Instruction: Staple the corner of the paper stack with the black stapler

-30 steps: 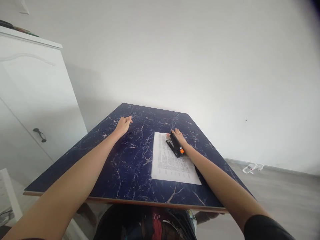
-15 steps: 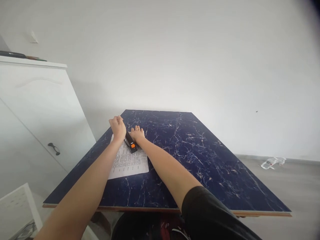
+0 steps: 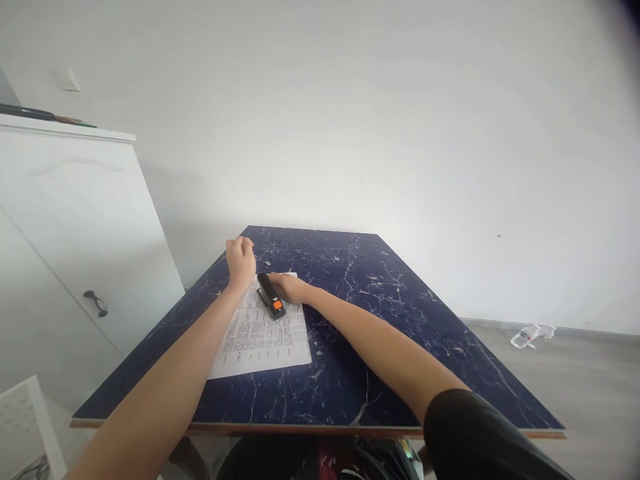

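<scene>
A black stapler with an orange patch lies at a slant on a printed sheet of paper. My right hand is at the stapler's right side, its fingers closed against the far part; some fingertips are hidden. Just beyond and left of the stapler, my left hand is curled into a fist over the paper's far left corner, with nothing visible in it. My left forearm covers the sheet's left edge.
The blue marbled table reaches to the white wall. At the left stands a white cabinet with a dark handle. A clear plastic item lies on the floor at right. A white frame is at lower left.
My right hand has gone from spread flat beside the stapler to closed against it, and its elbow has swung outward. My left fist stays near the far end. The view has shifted slightly.
</scene>
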The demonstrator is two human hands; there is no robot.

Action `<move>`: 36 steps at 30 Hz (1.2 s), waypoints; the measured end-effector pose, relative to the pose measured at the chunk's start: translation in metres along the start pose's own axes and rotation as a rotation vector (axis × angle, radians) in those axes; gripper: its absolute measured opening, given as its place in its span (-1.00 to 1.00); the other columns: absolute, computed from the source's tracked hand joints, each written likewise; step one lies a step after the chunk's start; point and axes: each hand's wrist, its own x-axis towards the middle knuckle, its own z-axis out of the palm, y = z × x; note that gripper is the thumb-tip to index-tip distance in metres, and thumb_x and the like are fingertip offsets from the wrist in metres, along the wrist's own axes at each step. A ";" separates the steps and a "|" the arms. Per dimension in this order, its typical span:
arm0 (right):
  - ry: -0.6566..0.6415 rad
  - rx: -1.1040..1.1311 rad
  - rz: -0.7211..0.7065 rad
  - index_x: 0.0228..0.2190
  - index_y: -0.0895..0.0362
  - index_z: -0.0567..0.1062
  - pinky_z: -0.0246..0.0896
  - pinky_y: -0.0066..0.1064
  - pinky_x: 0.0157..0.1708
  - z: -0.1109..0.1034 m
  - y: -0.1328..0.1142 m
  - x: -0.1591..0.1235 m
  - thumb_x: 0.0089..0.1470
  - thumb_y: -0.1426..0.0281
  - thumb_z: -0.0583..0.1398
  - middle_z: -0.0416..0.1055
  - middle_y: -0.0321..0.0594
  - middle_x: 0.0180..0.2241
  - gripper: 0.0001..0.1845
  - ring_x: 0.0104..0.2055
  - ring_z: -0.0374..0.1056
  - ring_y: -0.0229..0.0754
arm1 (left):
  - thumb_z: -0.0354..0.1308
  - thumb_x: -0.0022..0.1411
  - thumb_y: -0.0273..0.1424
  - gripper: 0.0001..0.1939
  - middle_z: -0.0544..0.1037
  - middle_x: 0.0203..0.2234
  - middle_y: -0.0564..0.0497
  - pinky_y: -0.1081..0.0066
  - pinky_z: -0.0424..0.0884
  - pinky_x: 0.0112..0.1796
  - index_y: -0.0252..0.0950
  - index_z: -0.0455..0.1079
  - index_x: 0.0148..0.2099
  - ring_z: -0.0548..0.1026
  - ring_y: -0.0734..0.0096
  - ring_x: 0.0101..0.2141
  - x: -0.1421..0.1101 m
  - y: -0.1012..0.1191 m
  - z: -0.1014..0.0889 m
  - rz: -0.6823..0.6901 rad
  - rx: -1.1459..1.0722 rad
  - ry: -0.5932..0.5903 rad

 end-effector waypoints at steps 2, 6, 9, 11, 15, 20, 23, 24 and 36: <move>0.049 -0.005 -0.095 0.02 0.17 0.43 0.16 -0.38 0.11 -0.007 0.017 -0.020 0.27 0.53 0.02 0.45 -0.09 0.07 -0.66 0.08 0.35 -0.13 | -0.13 0.41 -0.37 -0.71 0.41 -0.28 -0.11 0.23 0.34 0.01 -0.22 0.34 -0.33 0.42 0.17 -0.13 -0.002 0.001 0.004 0.039 0.002 -0.072; 0.120 -0.011 -0.051 -0.05 0.14 0.44 0.25 -0.33 0.01 -0.027 0.055 -0.076 0.30 0.43 0.02 0.50 -0.08 -0.06 -0.73 -0.04 0.42 -0.09 | -0.06 0.38 -0.35 -0.73 0.45 -0.30 -0.09 0.25 0.36 -0.05 -0.26 0.40 -0.31 0.45 0.21 -0.20 -0.012 0.003 0.018 0.152 0.020 -0.354; 0.132 -0.009 0.001 -0.07 0.11 0.46 0.27 -0.29 -0.02 -0.042 0.075 -0.112 0.29 0.36 0.04 0.51 -0.09 -0.08 -0.73 -0.06 0.44 -0.03 | -0.02 0.37 -0.32 -0.74 0.49 -0.20 -0.13 0.21 0.34 -0.03 -0.28 0.48 -0.21 0.46 0.18 -0.13 -0.025 0.002 0.028 0.293 0.040 -0.722; 0.141 0.001 0.023 -0.07 0.10 0.48 0.27 -0.28 -0.01 -0.048 0.084 -0.127 0.27 0.34 0.06 0.52 -0.11 -0.06 -0.72 -0.03 0.44 -0.01 | 0.00 0.39 -0.26 -0.71 0.49 -0.04 -0.16 0.15 0.29 0.04 -0.24 0.50 -0.06 0.43 0.12 0.00 -0.034 0.000 0.031 0.388 0.045 -0.928; 0.219 0.058 0.139 -0.04 0.08 0.50 0.30 -0.30 -0.03 -0.055 0.087 -0.133 0.20 0.39 0.09 0.54 -0.18 -0.06 -0.67 -0.05 0.46 -0.06 | -0.01 0.41 -0.08 -0.55 0.33 0.28 -0.13 0.10 0.11 0.21 -0.15 0.41 0.19 0.24 0.01 0.27 -0.045 0.000 0.030 0.460 -0.004 -1.161; 0.479 0.097 0.537 -0.23 0.14 0.54 0.32 -0.36 -0.26 -0.061 0.058 -0.141 0.28 0.19 0.06 0.58 -0.11 -0.23 -0.66 -0.24 0.48 -0.10 | 0.13 0.25 0.10 -0.29 0.15 0.39 -0.11 0.11 0.06 0.25 -0.11 0.29 0.33 0.11 -0.10 0.35 -0.053 0.011 0.029 0.457 0.012 -1.309; 0.347 0.051 0.556 -0.26 0.15 0.54 0.22 -0.40 -0.44 -0.055 0.031 -0.157 0.14 0.01 0.23 0.57 -0.07 -0.30 -0.56 -0.38 0.45 -0.12 | 0.16 0.21 0.11 -0.23 0.18 0.38 -0.12 0.14 0.13 0.21 -0.10 0.24 0.36 0.19 -0.09 0.31 -0.058 0.016 0.031 0.434 0.017 -1.346; 0.331 0.019 0.526 -0.25 0.15 0.54 0.18 -0.41 -0.47 -0.052 0.025 -0.162 0.08 0.03 0.29 0.57 -0.08 -0.32 -0.57 -0.41 0.43 -0.13 | 0.17 0.21 0.11 -0.23 0.20 0.37 -0.12 0.16 0.15 0.20 -0.10 0.24 0.36 0.22 -0.08 0.30 -0.059 0.017 0.032 0.420 0.013 -1.350; 0.434 0.156 0.262 -0.05 0.05 0.59 0.29 -0.18 -0.04 -0.049 0.039 -0.164 0.08 0.45 0.28 0.57 -0.14 -0.09 -0.64 -0.09 0.46 0.00 | 0.25 0.12 0.10 -0.13 0.34 0.27 -0.19 0.18 0.30 0.04 -0.14 0.19 0.38 0.37 -0.10 0.17 -0.058 0.025 0.029 0.364 0.077 -1.301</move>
